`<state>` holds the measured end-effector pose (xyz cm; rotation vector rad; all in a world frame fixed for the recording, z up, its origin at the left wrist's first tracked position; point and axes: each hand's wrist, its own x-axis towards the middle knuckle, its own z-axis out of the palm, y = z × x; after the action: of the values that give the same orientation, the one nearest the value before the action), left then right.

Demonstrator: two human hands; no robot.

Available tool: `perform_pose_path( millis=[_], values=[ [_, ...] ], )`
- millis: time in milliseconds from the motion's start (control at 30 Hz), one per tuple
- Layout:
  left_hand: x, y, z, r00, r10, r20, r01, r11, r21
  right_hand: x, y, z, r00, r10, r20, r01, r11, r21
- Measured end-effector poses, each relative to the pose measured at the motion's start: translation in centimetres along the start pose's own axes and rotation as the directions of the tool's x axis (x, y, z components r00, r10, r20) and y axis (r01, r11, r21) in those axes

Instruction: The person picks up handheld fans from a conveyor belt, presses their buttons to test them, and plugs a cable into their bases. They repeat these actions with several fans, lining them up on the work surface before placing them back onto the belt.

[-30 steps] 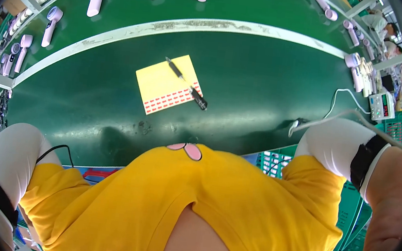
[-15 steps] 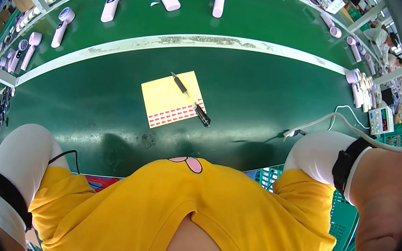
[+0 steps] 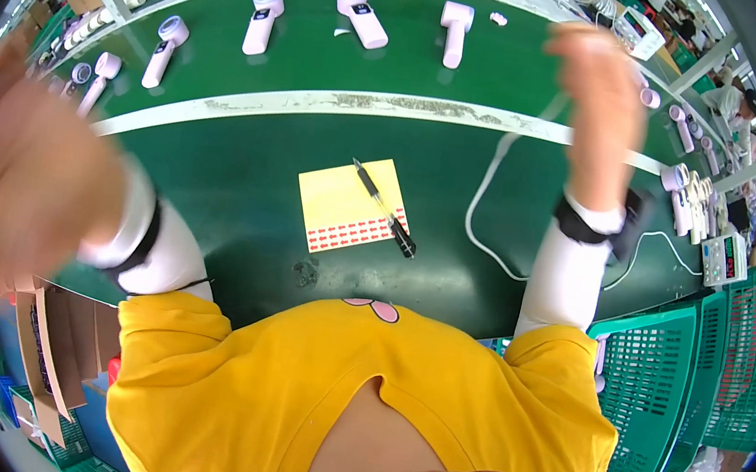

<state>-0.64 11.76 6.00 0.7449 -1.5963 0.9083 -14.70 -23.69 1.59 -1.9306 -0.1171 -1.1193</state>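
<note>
Both hands raised, left hand (image 3: 25,186) blurred, right hand (image 3: 599,93) smeared

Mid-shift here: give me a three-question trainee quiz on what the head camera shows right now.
1. True or false: the black pen lies across the yellow sheet.
2. Where on that sheet are the red stickers? A) along the far edge B) along the near edge C) all over it
3. Which hand is raised over the far part of the green bench, near the white cable?

Key
1. True.
2. B.
3. The right hand; the left hand is up at the left, blurred.
</note>
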Motion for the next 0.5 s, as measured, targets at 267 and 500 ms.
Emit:
perform_pose_path(
  millis=[267,500],
  values=[
    [-19.7,-16.7,12.1,0.507,-0.86,0.055,0.588,0.392,0.707,-5.0,16.2,5.5,0.807,0.578,0.121,-0.576,0.816,-0.05],
    [-24.0,-22.1,19.9,0.699,-0.639,0.32,0.22,0.618,0.754,-5.8,17.3,6.2,0.895,0.385,0.226,-0.306,0.898,-0.317]
  ],
)
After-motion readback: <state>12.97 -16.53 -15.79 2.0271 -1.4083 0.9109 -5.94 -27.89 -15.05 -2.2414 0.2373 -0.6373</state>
